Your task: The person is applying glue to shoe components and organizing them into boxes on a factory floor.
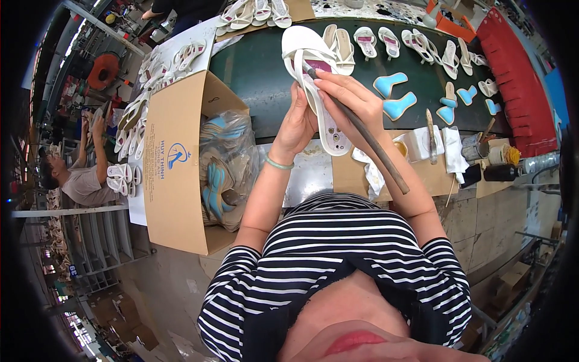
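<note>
My left hand holds a white strappy sandal upright in front of me, fingers around its left side. In my right hand is a long, dark, slightly curved rod. The rod's tip reaches the sandal's straps, near the pink patch of the insole; its far end slants down over my right forearm. My right fingers also lie close against the sandal, and partly cover it. Holes or studs show in the heel seat. Behind it, another pair of white sandals stands on the green work surface.
An open cardboard box at my left holds blue-and-tan shoe parts in clear plastic. Light-blue sole-shaped pieces lie to the right. Beyond are a brush, cans and a red cover. Another person works far left.
</note>
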`<state>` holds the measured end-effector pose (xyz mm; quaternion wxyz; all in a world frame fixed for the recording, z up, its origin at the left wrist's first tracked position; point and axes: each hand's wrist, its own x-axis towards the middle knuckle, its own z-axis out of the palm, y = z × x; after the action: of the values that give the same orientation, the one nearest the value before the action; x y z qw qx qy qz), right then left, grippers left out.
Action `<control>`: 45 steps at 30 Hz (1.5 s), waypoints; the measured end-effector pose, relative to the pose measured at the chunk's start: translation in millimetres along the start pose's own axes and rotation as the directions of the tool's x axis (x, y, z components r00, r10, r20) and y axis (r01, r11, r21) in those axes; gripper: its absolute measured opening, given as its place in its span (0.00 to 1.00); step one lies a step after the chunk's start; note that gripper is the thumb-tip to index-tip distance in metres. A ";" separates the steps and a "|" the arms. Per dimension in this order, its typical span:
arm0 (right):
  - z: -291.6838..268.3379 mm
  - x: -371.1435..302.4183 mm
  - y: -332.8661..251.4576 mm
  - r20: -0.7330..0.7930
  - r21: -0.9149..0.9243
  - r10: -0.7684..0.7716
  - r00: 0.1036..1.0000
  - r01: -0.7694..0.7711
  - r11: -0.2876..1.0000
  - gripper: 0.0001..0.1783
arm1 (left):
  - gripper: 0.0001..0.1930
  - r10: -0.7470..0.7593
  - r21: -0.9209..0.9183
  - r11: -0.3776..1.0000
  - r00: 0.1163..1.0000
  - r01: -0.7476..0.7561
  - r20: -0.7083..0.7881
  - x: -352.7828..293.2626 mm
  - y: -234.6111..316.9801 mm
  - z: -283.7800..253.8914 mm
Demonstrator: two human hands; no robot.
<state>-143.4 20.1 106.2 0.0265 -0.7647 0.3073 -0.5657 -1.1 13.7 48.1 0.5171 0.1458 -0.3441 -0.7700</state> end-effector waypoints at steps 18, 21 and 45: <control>-1.7 -2.8 6.0 -0.029 -0.090 -0.028 0.999 0.025 0.996 0.14 | 0.28 0.040 0.034 0.999 0.999 -0.039 -0.018 2.0 1.6 -2.2; -2.9 -5.4 8.1 -0.037 -0.109 -0.026 0.999 0.022 0.994 0.14 | 0.28 0.057 0.011 0.998 0.998 -0.057 -0.035 3.5 -0.1 -3.1; 5.2 -3.2 -0.1 -0.081 -0.226 -0.006 0.997 -0.012 0.974 0.14 | 0.25 0.155 0.071 0.985 0.988 -0.156 0.019 1.8 0.4 -20.0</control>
<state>-139.3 20.2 101.7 -0.0724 -0.7386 0.3716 -0.5579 9.9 4.4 34.3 0.5676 0.1320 -0.3856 -0.7154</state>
